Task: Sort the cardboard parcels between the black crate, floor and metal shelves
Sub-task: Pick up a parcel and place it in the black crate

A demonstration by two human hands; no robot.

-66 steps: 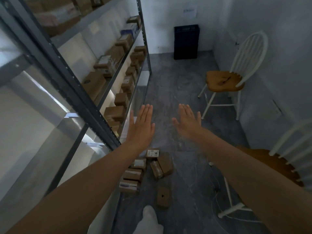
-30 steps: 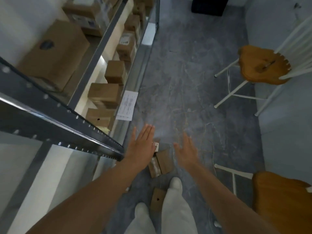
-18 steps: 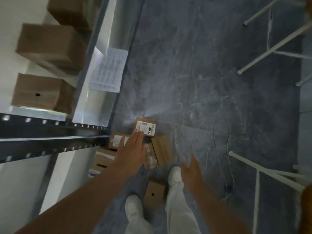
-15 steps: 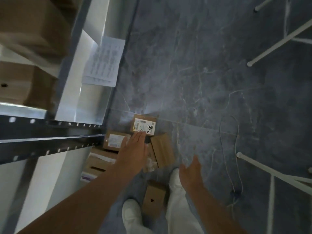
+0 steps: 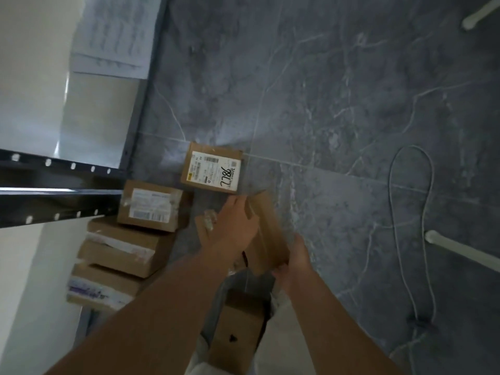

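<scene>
Head view.

Step in hand, by judgement: pick-up of one plain parcel (image 5: 266, 215) from the floor (image 5: 338, 104), ahead of sorting to crate, floor or shelf. Crate not in view.

Left grip (image 5: 232, 226): curled over the far left edge of the parcel, thumb on the top face. Right grip (image 5: 293, 262): curled round the near right corner, fingertips hidden underneath. Both pinching the parcel; neither spread.

Parcel position: between the two grips, long axis running away from the body, top face tilted toward the camera. Contact with the floor: cannot tell.

Surroundings:
- Just beyond the far end: 7786 box (image 5: 213, 169), flat on the floor, label up. Touching or apart: cannot tell.
- Just left, partly hidden under the left grip: taped box (image 5: 207, 221).
- Further left: stack (image 5: 121, 247) of boxes on the floor, beside the shelf frame (image 5: 59, 185).
- Near the feet, below the arms: small box (image 5: 238, 331), well clear of both grips.
- To the right: cable (image 5: 408, 212), looped loose on the floor.

Next move, by judgement:
1. Raise the parcel straight up and level it, clear of the 7786 box and the taped box.
2. Keep both grips on opposite ends; a light, rigid carton, unlikely to slip.
3. Turn toward the destination without stepping on the small box or the cable.
</scene>
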